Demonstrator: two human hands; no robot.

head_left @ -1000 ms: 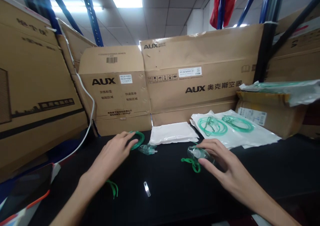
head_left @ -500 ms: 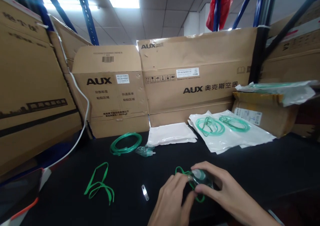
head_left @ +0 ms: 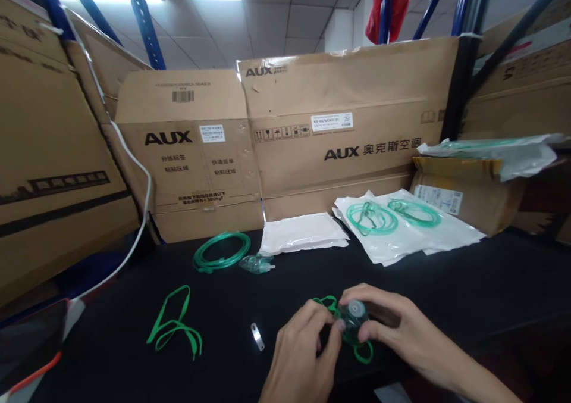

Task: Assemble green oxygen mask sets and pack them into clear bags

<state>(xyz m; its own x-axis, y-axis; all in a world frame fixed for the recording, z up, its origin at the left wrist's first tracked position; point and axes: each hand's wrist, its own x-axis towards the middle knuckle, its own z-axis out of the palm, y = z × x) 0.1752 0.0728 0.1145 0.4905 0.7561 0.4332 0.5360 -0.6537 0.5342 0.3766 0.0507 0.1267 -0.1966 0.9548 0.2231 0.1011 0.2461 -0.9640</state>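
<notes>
Near the front edge of the table, my right hand (head_left: 388,316) grips a clear green oxygen mask (head_left: 355,322) between thumb and fingers. Its round pale connector faces up toward me. My left hand (head_left: 306,343) pinches the mask's left edge, its fingertips partly hidden. A green elastic strap (head_left: 364,353) loops out below the mask and above my left fingers. To the left of my hands lies a small silver metal strip (head_left: 257,336). Farther left is a loose green strap (head_left: 178,327), folded over itself. Another clear mask (head_left: 257,264) rests behind, beside coiled green tubing (head_left: 222,252).
White packets (head_left: 303,233) lie at the back, with bagged tubing sets (head_left: 379,254) to their right. Large AUX cartons (head_left: 289,171) wall off the rear. A small open carton (head_left: 473,194) stands at right, and an orange-edged device (head_left: 35,349) at left.
The mask in my hands has tilted, so its connector now points up toward me rather than to the left. My left hand has shifted slightly left. The whole view has moved a little.
</notes>
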